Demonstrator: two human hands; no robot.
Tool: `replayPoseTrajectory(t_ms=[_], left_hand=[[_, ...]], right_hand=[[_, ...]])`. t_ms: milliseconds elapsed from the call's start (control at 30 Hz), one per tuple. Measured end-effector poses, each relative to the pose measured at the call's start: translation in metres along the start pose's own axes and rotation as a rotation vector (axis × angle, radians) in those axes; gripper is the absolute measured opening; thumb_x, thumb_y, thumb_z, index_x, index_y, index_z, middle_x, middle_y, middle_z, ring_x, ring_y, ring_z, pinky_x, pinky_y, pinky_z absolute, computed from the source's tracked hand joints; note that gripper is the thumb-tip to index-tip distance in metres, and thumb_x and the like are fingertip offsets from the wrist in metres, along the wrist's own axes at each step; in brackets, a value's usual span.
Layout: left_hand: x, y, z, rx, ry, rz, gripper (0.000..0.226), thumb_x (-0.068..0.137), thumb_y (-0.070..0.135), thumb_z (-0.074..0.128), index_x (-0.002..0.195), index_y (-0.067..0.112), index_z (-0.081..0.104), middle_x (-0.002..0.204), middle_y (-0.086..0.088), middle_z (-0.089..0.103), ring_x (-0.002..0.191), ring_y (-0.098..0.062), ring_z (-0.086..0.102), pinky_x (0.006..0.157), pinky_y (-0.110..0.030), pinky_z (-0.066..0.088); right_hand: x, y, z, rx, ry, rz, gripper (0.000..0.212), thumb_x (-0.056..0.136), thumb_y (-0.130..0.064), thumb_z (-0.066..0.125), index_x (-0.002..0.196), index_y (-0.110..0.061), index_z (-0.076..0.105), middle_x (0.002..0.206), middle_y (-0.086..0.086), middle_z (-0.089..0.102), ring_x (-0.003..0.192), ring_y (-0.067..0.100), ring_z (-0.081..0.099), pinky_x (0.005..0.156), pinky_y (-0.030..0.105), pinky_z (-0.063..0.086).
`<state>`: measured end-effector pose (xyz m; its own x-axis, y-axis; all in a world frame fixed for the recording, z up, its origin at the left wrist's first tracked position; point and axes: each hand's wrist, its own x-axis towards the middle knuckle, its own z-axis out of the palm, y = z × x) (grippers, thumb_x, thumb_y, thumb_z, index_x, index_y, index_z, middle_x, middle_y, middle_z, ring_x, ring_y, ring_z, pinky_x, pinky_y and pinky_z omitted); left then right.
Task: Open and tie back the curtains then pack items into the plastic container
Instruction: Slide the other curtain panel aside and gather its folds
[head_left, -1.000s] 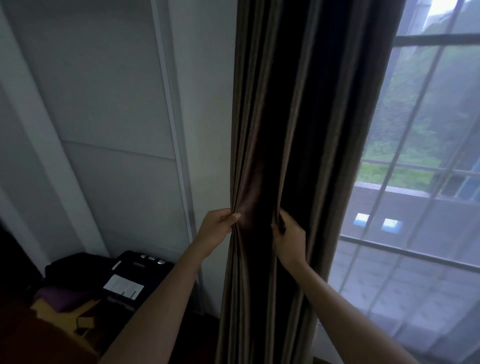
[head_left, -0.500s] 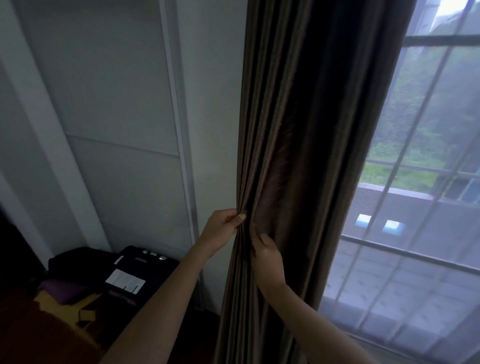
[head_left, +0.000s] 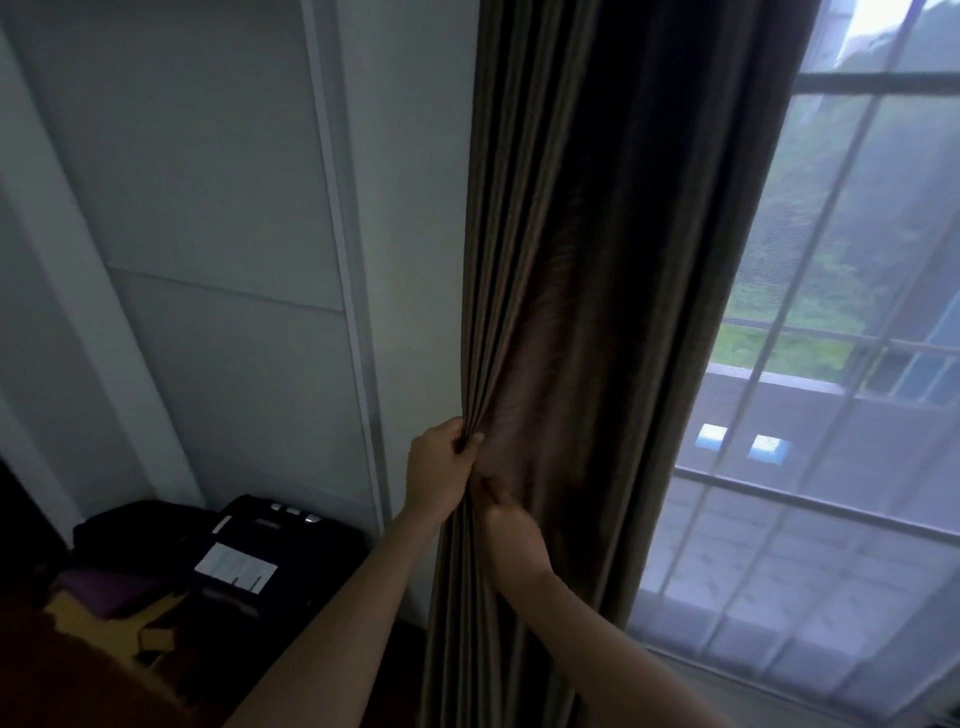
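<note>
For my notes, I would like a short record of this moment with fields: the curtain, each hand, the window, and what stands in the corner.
curtain: dark brown curtain, gathered into folds at the window's left side, no tie around it
left hand: left hand grips the bunched folds
right hand: right hand pinches the same folds just below the left
window: window uncovered on the right, with barred panes
corner: black case with a white label, lower left
plastic container: not in view
</note>
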<state>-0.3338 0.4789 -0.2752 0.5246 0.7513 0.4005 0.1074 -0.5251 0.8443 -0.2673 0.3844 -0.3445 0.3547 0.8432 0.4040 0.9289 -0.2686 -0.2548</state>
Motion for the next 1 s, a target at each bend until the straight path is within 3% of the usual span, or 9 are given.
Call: replayPoseTrajectory(t_ms=[67,133,233,300,467,600,667,867,1000], left_hand=[[0.004,0.000,0.001,0.028,-0.003,0.005,0.031,0.093,0.015,0.059,0.063,0.019,0.055,0.057,0.013,0.052,0.047,0.004,0.048,0.047,-0.013,0.030],[0.009,-0.001,-0.002,0.053,-0.028,0.017,0.036,0.093,0.012,0.059,0.060,0.022,0.051,0.056,0.013,0.051,0.047,0.004,0.048,0.046,-0.011,0.028],[0.020,-0.007,-0.008,0.065,-0.086,-0.008,0.026,0.092,0.011,0.060,0.068,0.003,0.061,0.062,-0.002,0.061,0.052,-0.002,0.050,0.052,-0.020,0.037],[0.026,-0.011,-0.011,0.082,-0.109,-0.013,0.025,0.092,0.014,0.060,0.074,-0.004,0.063,0.069,-0.013,0.067,0.058,-0.015,0.057,0.055,-0.025,0.041],[0.039,-0.012,-0.014,0.106,-0.164,-0.010,0.024,0.092,0.017,0.060,0.091,-0.005,0.069,0.090,-0.016,0.073,0.083,-0.030,0.069,0.074,-0.037,0.054],[0.041,-0.010,-0.013,0.078,-0.215,-0.043,0.021,0.092,0.015,0.060,0.095,-0.003,0.070,0.095,-0.017,0.073,0.088,-0.030,0.068,0.071,-0.027,0.048],[0.041,-0.009,-0.012,0.052,-0.234,-0.058,0.020,0.093,0.014,0.059,0.096,-0.001,0.070,0.096,-0.015,0.073,0.088,-0.027,0.068,0.072,-0.026,0.047],[0.039,-0.006,-0.010,0.015,-0.264,-0.094,0.018,0.094,0.013,0.056,0.092,0.001,0.070,0.089,-0.007,0.072,0.081,-0.019,0.066,0.076,-0.028,0.047],[0.039,-0.006,-0.008,-0.048,-0.289,-0.152,0.018,0.094,0.015,0.056,0.095,0.004,0.070,0.095,-0.008,0.073,0.093,-0.026,0.068,0.089,-0.039,0.051]], right_hand=[[-0.001,0.006,-0.017,0.038,0.017,0.014,0.053,0.093,-0.013,0.052,0.144,-0.022,0.040,0.137,0.007,0.047,0.106,0.024,0.060,0.085,0.038,0.056],[0.005,0.015,-0.046,0.051,0.256,0.019,0.046,0.090,-0.017,0.055,0.136,-0.020,0.052,0.134,0.011,0.050,0.115,0.029,0.052,0.093,0.043,0.051],[0.027,0.038,-0.095,-0.001,0.661,0.062,0.045,0.087,-0.013,0.053,0.131,-0.012,0.059,0.143,0.023,0.041,0.133,0.038,0.038,0.110,0.048,0.034],[0.042,0.050,-0.126,-0.021,0.753,0.133,0.050,0.088,-0.008,0.054,0.138,-0.012,0.051,0.149,0.025,0.031,0.140,0.039,0.028,0.113,0.050,0.029],[0.056,0.070,-0.144,0.034,0.662,0.244,0.072,0.090,0.004,0.048,0.153,-0.018,0.022,0.156,0.019,0.019,0.140,0.037,0.028,0.106,0.046,0.039],[0.042,0.077,-0.122,0.203,0.527,0.247,0.091,0.088,0.008,0.040,0.151,-0.040,-0.004,0.141,0.014,0.047,0.101,0.037,0.060,0.073,0.039,0.050],[0.033,0.073,-0.108,0.284,0.485,0.235,0.097,0.087,0.008,0.041,0.148,-0.048,-0.011,0.131,0.015,0.058,0.092,0.036,0.064,0.072,0.036,0.050],[0.018,0.056,-0.060,0.291,0.450,0.169,0.071,0.094,0.002,0.048,0.153,-0.026,0.019,0.120,0.014,0.063,0.103,0.029,0.063,0.091,0.039,0.053],[0.008,0.039,-0.031,0.209,0.409,0.092,0.074,0.091,0.003,0.052,0.153,-0.024,0.022,0.126,0.014,0.056,0.104,0.027,0.060,0.091,0.033,0.052]])
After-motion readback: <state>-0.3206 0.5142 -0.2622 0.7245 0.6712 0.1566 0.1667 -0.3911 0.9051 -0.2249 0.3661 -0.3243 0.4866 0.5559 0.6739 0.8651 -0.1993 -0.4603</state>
